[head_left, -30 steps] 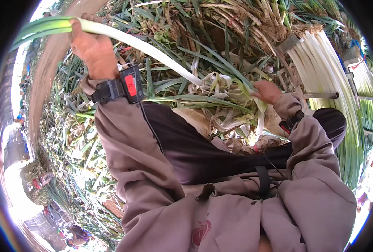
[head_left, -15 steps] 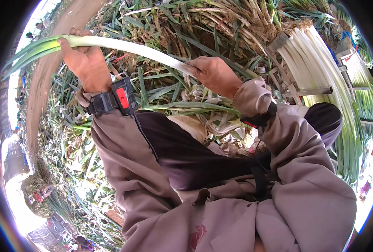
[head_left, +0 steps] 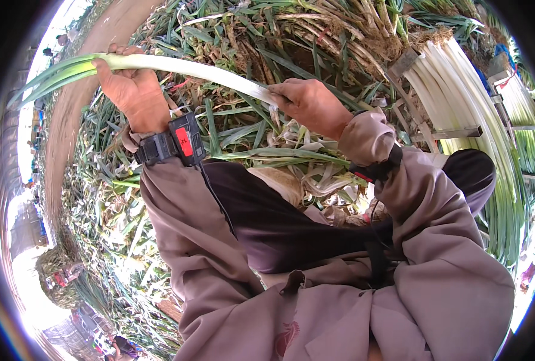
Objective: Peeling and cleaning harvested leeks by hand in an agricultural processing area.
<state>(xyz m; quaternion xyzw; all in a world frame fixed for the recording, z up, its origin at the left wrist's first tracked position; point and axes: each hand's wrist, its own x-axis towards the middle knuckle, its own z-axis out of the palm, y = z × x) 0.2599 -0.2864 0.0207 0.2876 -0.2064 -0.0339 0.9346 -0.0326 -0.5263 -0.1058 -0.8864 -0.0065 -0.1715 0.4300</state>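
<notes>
A long leek, or big green onion (head_left: pixel 198 70), stretches in a gentle arc between my two hands. Its white stalk is bare and smooth, and its green leaves fan out past my left hand. My left hand (head_left: pixel 136 90) holds it where white turns to green, palm up, the thumb across the front and fingers behind. At the other end, my right hand (head_left: pixel 311 105) pinches the white stalk's tip; the fingers cover whatever roots are there. Peeled leaves and trimmings (head_left: pixel 243 123) lie beneath the stalk.
To the right, a bundle of peeled leeks (head_left: pixel 454 90) rests in a wooden rack (head_left: pixel 454 132), with a second bundle (head_left: pixel 518 99) beyond. Unpeeled leeks with roots (head_left: pixel 354 33) are heaped at the far side. A bare dirt strip (head_left: pixel 68 129) runs along the left.
Both hands and the leek sit slightly further right in the picture, as does the whole scene. The grip on the leek looks the same.
</notes>
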